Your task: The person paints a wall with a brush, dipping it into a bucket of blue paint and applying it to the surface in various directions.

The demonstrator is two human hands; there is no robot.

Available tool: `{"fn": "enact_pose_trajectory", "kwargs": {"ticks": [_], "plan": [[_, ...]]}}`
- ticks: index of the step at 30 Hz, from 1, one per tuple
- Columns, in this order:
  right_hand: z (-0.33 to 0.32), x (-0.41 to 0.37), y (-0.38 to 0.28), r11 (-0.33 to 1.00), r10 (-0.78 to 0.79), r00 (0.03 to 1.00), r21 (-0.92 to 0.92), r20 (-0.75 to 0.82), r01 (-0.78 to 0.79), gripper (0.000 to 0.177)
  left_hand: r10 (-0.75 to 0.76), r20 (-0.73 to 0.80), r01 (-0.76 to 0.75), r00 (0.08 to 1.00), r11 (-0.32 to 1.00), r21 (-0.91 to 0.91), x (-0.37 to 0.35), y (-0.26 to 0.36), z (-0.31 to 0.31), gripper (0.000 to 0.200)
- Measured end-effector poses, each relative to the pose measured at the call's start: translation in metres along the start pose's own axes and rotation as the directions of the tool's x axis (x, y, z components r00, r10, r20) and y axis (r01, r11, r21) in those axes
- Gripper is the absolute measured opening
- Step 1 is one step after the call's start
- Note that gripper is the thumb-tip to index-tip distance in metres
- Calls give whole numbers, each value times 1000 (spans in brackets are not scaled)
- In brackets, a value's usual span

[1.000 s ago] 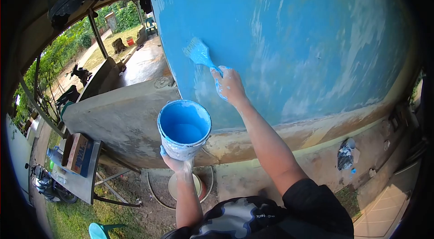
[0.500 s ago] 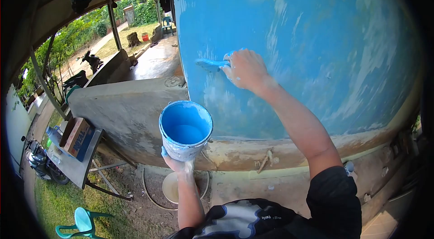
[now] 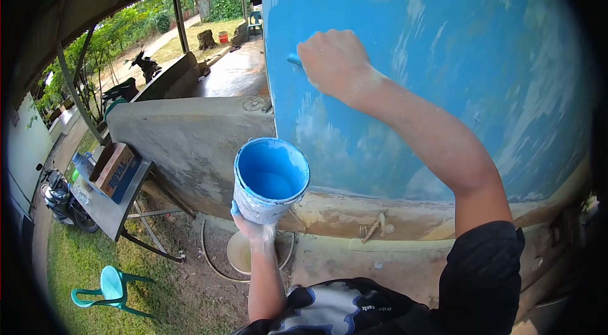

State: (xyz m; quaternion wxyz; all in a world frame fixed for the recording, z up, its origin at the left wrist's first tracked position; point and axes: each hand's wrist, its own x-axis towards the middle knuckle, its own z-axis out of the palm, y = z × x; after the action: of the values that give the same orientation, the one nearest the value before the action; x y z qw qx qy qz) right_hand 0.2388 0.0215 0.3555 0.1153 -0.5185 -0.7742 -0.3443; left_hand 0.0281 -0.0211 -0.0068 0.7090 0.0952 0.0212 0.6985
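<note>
Left hand [image 3: 254, 228]: grasping a paint bucket [image 3: 259, 209] low down, palm under the base, blue-smeared fingertips up its side. Bucket mouth open and facing up; light-blue paint [image 3: 272, 187] pooled inside, well below the rim.

Right hand [image 3: 335, 61]: clenched, back of the hand to the view, above and to the right of the bucket. Grasps a blue paintbrush [image 3: 294, 58]; only a small part shows, just left of the knuckles. Handle hidden by the fist. Bristle contact with the wall: cannot tell.

Surroundings: blue-coated wall [image 3: 380, 2] behind the right hand, pale streaks and patches through the coat. Grey low wall [image 3: 190, 129] to the left of the bucket. Below the left hand, a round container [image 3: 238, 252] and a hose [image 3: 205, 247] on the ground, partly behind the forearm. Farther left, a table [image 3: 104, 213] bearing a cardboard box [image 3: 116, 173]; a green plastic chair [image 3: 111, 284] below it.

Risks (judgement): the bucket rests on one hand, so a wrist tilt or paint-slick fingers could cause a spill or drop towards the container and hose. A loaded brush could drip on the right forearm. Uneven pressure or too little paint could leave more pale streaks; a stroke running past the wall's left edge could mark the low wall.
</note>
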Motion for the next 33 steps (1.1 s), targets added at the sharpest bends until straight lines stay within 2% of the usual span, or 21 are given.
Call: {"fn": "enact_pose_trajectory", "kwargs": {"ticks": [4,8,10,13,16,19,20,22,26,28,29,31,33], "plan": [[44,-7,3,1000,-16,992,12,127,15,3,-32,-25,31,999,999,-25,4,-3,-1,68],[27,-1,27,998,57,997,38,49,-59,3,-18,-26,18,999,1000,-26,5,-10,12,65],[6,4,25,996,84,996,3,-40,-84,4,-22,-31,21,999,999,-40,5,-11,16,64],[-20,1,16,991,126,992,44,-7,-125,9,-31,-31,29,999,998,-56,2,-13,24,64],[8,0,19,987,96,995,124,24,-99,4,-37,-33,35,999,998,-60,0,-14,26,63],[15,1,29,998,48,998,33,51,-50,6,-23,-36,22,999,999,-26,1,-11,20,63],[12,3,33,998,50,998,34,47,-52,6,0,-37,0,999,1000,2,2,-11,19,64],[-2,6,39,996,89,994,10,-63,-88,5,-5,-24,4,1000,1000,-22,1,-12,21,64],[-13,-6,18,994,106,989,14,-101,-105,5,14,-32,-14,999,1000,-4,3,-13,15,65],[-2,-14,4,985,98,994,142,44,-103,6,0,-39,-1,999,999,-44,-1,-15,20,65],[13,-14,1,985,94,995,143,47,-99,6,-15,-43,11,999,997,-81,-4,-15,22,64],[47,-14,-4,988,39,987,144,153,-61,7,-15,-50,12,999,997,-73,-7,-14,21,65],[54,-5,9,982,83,991,161,103,-99,7,-15,-44,12,999,998,-61,-4,-12,20,65]]}}
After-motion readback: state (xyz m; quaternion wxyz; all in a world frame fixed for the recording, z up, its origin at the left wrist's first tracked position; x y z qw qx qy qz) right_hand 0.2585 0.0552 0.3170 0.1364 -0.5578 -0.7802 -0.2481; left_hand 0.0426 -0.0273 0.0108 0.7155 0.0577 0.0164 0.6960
